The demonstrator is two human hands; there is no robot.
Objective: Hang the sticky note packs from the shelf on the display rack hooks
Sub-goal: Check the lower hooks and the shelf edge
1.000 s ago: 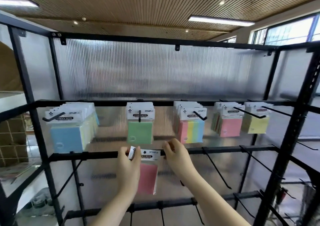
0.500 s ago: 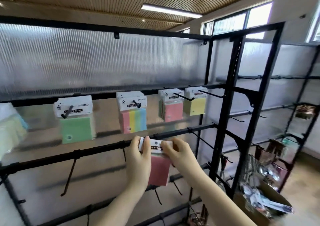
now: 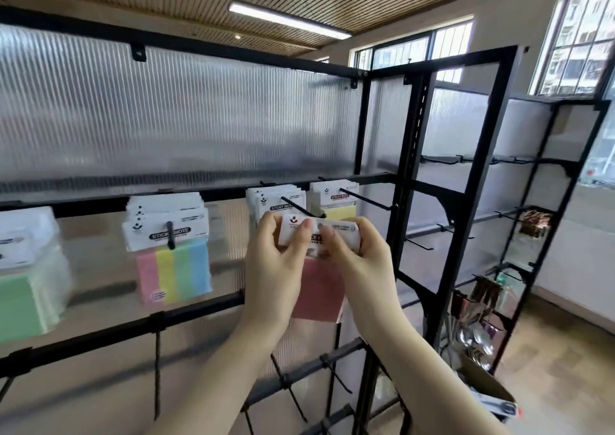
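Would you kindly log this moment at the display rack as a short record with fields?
held item: pink sticky note pack
left hand: pinches the pack's white header
right hand: pinches the header too
target: hook just above the header, already carrying packs
neighbours: striped pack to the left, yellow pack to the right
status: not yet hung

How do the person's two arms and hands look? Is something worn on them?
Both forearms are bare as far as the picture shows: no sleeves, gloves, watch or bracelets. No rings show on the left hand or the right hand. The fingernails are short and unpainted.
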